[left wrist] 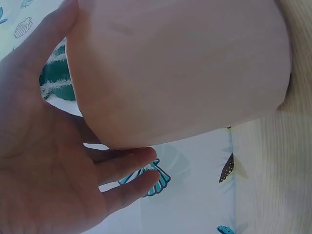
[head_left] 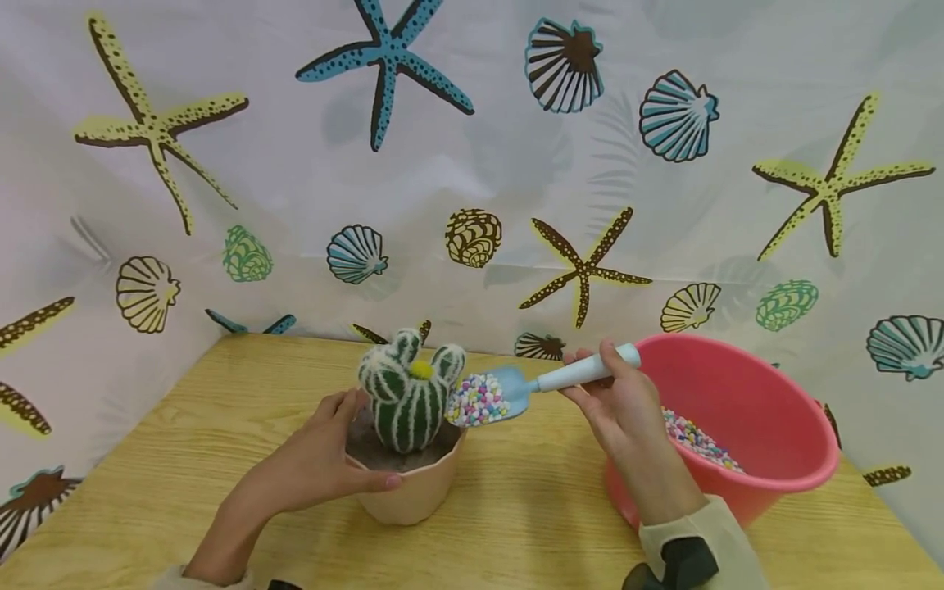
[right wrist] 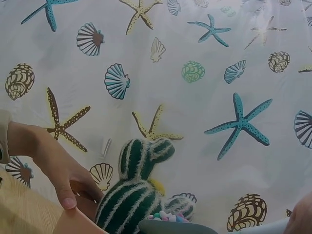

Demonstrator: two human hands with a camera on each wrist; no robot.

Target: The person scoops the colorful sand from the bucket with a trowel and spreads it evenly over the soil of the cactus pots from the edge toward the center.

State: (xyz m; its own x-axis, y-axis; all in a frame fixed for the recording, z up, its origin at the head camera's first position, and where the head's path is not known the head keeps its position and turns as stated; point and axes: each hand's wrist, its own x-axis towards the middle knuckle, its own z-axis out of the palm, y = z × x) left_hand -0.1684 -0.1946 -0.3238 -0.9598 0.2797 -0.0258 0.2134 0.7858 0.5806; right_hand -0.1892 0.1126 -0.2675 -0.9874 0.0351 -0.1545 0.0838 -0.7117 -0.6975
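Observation:
A plush-looking green cactus [head_left: 409,418] with white fuzzy ribs and a yellow flower stands in a peach faceted pot [head_left: 413,496]. My left hand [head_left: 306,467] holds the pot by its left side, thumb on the front near the rim, fingers behind. The left wrist view shows the pot wall [left wrist: 185,73] close up. My right hand [head_left: 627,410] grips the pale handle of a light blue toy shovel [head_left: 512,393]. Small multicoloured pebbles [head_left: 479,400] heap its blade, which overlaps the pot's right rim. In the right wrist view, pebbles [right wrist: 168,217] show beside the cactus.
A pink bucket [head_left: 774,401] stands at the right, with more coloured pebbles [head_left: 696,438] inside, behind my right forearm. Everything stands on a wood-grain table [head_left: 243,401]. A white cloth [head_left: 442,172] printed with starfish and shells hangs behind it.

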